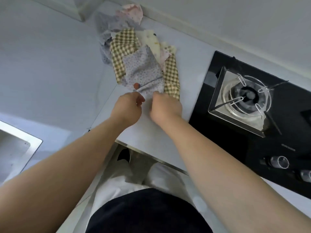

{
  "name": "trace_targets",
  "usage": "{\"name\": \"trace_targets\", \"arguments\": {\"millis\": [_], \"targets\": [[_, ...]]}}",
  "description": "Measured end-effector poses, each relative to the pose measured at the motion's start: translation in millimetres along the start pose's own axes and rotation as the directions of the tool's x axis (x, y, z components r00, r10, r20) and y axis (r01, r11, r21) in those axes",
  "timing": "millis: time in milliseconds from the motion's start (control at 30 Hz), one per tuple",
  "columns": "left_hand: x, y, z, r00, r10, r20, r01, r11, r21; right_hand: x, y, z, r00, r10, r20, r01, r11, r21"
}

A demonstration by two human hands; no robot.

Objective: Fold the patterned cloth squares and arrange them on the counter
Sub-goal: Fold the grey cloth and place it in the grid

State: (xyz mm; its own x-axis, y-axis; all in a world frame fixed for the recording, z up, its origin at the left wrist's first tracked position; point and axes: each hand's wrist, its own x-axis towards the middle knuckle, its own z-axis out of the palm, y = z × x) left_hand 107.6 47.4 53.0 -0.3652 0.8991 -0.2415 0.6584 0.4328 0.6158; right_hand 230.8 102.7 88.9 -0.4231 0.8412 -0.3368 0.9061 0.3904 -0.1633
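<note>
Head cam: left hand & right hand pinch near edge of pale-blue dotted cloth square. Pickup step; next prob. pull it clear.

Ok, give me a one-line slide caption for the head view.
Left hand and right hand pinch the near edge of a lilac dotted cloth square beside a black gas hob.

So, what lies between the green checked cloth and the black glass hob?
Only a bare strip of pale grey counter, shown in the head view.
</note>
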Motion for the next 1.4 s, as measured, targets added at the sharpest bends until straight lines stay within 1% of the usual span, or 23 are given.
{"name": "trace_targets", "arguments": {"millis": [67, 100, 167, 267, 333, 400, 433, 500, 533, 600, 700, 733, 800, 867, 933, 1000, 1033, 1100, 1200, 1300, 1367, 1400], "targets": [[7.8, -11.8, 8.9, 0.999, 0.035, -0.01, -0.035, 0.999, -0.04, 7.3, -3.4, 9.0, 0.999, 0.017, -0.038, -0.019, 0.999, -0.048], [11.3, -18.1, 14.2, 0.998, 0.05, -0.041, -0.052, 0.997, -0.057, 11.5, -2.5, 12.4, 0.998, 0.011, -0.067, -0.016, 0.997, -0.077], [16.3, -29.3, 24.6, 0.986, 0.084, -0.144, -0.097, 0.991, -0.087, 18.5, 0.5, 15.2, 0.993, -0.004, -0.114, -0.01, 0.992, -0.123], [16.9, -42.2, 38.1, 0.938, 0.164, -0.304, -0.202, 0.974, -0.098, 27.0, 1.6, 8.1, 0.982, -0.001, -0.189, -0.019, 0.995, -0.102], [15.2, -47.6, 41.8, 0.917, 0.183, -0.355, -0.247, 0.959, -0.142, 31.3, 1.6, -2.8, 0.949, -0.028, -0.315, 0.026, 1.0, -0.01], [14.6, -49.0, 39.0, 0.915, 0.167, -0.368, -0.275, 0.924, -0.265, 34.4, -0.4, -10.8, 0.886, -0.095, -0.454, 0.162, 0.981, 0.111], [14.4, -49.5, 36.4, 0.906, 0.174, -0.385, -0.302, 0.904, -0.303, 33.5, -3.2, -13.3, 0.856, -0.128, -0.502, 0.224, 0.965, 0.136], [12.6, -48.2, 30.5, 0.866, 0.244, -0.436, -0.377, 0.892, -0.251, 30.2, -8.4, -14.4, 0.813, -0.14, -0.565, 0.308, 0.927, 0.214], [7.5, -47.2, 28.4, 0.839, 0.285, -0.464, -0.418, 0.883, -0.214, 26.3, -11.1, -13.3, 0.8, -0.116, -0.589, 0.348, 0.889, 0.298], [-8.5, -43.4, 27.1, 0.794, 0.337, -0.506, -0.481, 0.857, -0.184, 9.9, -16.2, -9.3, 0.776, -0.056, -0.629, 0.434, 0.77, 0.468], [-47.7, -29.4, 17.5, 0.758, 0.307, -0.575, -0.493, 0.848, -0.196, -39.4, -25.3, -9.3, 0.762, 0.004, -0.648, 0.496, 0.639, 0.587], [-64.4, -24.9, 11.8, 0.743, 0.298, -0.599, -0.487, 0.854, -0.18, -59.8, -27.1, -9.1, 0.763, 0.025, -0.646, 0.506, 0.598, 0.621], [-99.0, -15.0, -3.1, 0.698, 0.323, -0.639, -0.508, 0.852, -0.125, -102.1, -27.6, -10.8, 0.753, 0.071, -0.654, 0.524, 0.538, 0.661], [-136.2, -6.2, -19.3, 0.662, 0.364, -0.655, -0.543, 0.835, -0.085, -141.3, -24.2, -15.2, 0.725, 0.11, -0.68, 0.532, 0.538, 0.654], [-171.9, 0.1, -34.1, 0.652, 0.394, -0.648, -0.573, 0.815, -0.082, -178.7, -21.3, -22.0, 0.702, 0.136, -0.699, 0.533, 0.551, 0.642], [-206.6, 6.2, -48.0, 0.655, 0.409, -0.635, -0.597, 0.796, -0.102, -213.4, -22.2, -30.0, 0.706, 0.142, -0.694, 0.537, 0.531, 0.655], [-222.6, 9.5, -54.4, 0.654, 0.418, -0.631, -0.607, 0.788, -0.106, -229.7, -23.0, -33.7, 0.716, 0.145, -0.683, 0.544, 0.499, 0.675], [-251.4, 17.1, -67.2, 0.629, 0.454, -0.631, -0.627, 0.776, -0.067, -258.9, -24.7, -39.7, 0.727, 0.127, -0.675, 0.579, 0.415, 0.702], [-288.0, 29.1, -84.2, 0.584, 0.499, -0.641, -0.654, 0.756, -0.007, -296.2, -28.4, -42.9, 0.719, 0.072, -0.692, 0.649, 0.286, 0.705], [-314.7, 39.2, -97.9, 0.555, 0.533, -0.639, -0.676, 0.737, 0.027, -315.7, -28.1, -44.4, 0.747, 0.046, -0.663, 0.65, 0.162, 0.743], [-326.2, 43.4, -103.9, 0.556, 0.54, -0.632, -0.69, 0.724, 0.012, -321.0, -26.7, -47.4, 0.755, 0.05, -0.654, 0.642, 0.143, 0.753], [-330.4, 44.8, -106.0, 0.559, 0.541, -0.628, -0.699, 0.715, -0.007, -323.1, -26.5, -49.4, 0.754, 0.041, -0.656, 0.642, 0.171, 0.748]]}}
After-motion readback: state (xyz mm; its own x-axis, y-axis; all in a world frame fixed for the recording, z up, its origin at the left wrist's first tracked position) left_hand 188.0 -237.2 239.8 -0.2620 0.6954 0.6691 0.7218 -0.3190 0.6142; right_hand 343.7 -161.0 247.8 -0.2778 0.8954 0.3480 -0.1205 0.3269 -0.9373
